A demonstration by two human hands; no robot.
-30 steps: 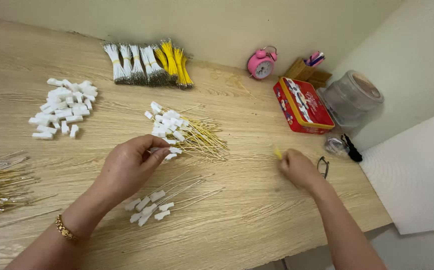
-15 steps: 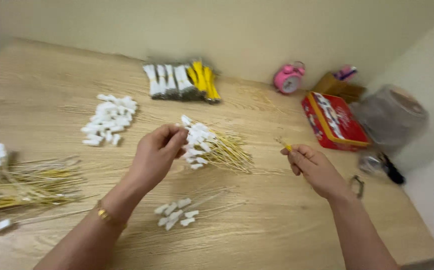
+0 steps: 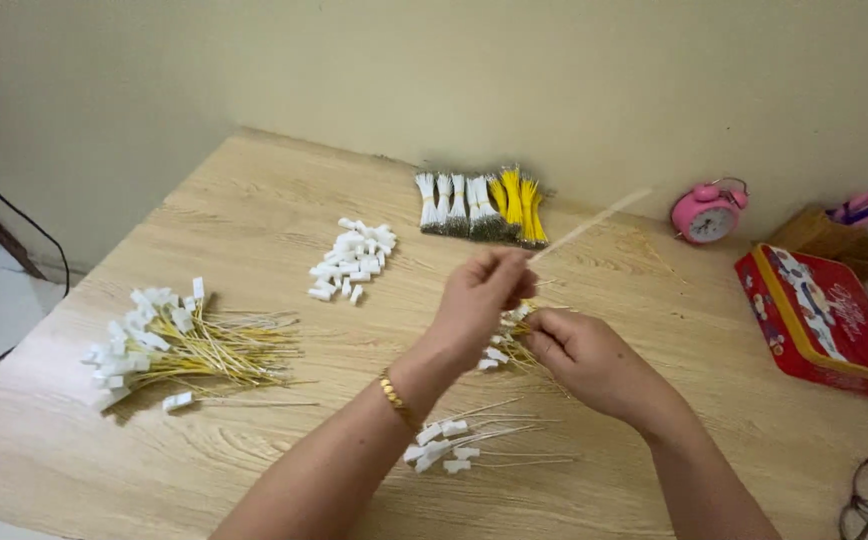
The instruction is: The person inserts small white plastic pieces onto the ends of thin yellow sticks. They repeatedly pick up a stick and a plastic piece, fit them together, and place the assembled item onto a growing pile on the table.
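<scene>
My left hand is raised over the middle of the wooden table and pinches a thin white wire that slants up to the right. My right hand sits just below and right of it, fingertips pinched together against the left hand, with a bit of yellow wire showing between them. Under both hands lies a small pile of yellow wires with white connectors, partly hidden. A few white-tipped wires lie nearer to me. A gold bracelet is on my left wrist.
A big bundle of yellow wires with white connectors lies at the left. Loose white connectors and bundles of white and yellow wires sit farther back. A pink alarm clock, a red tin and glasses are at the right.
Both hands came together over the middle pile. My left hand lifted a white wire, and the view swung left, bringing the left bundle into sight.
</scene>
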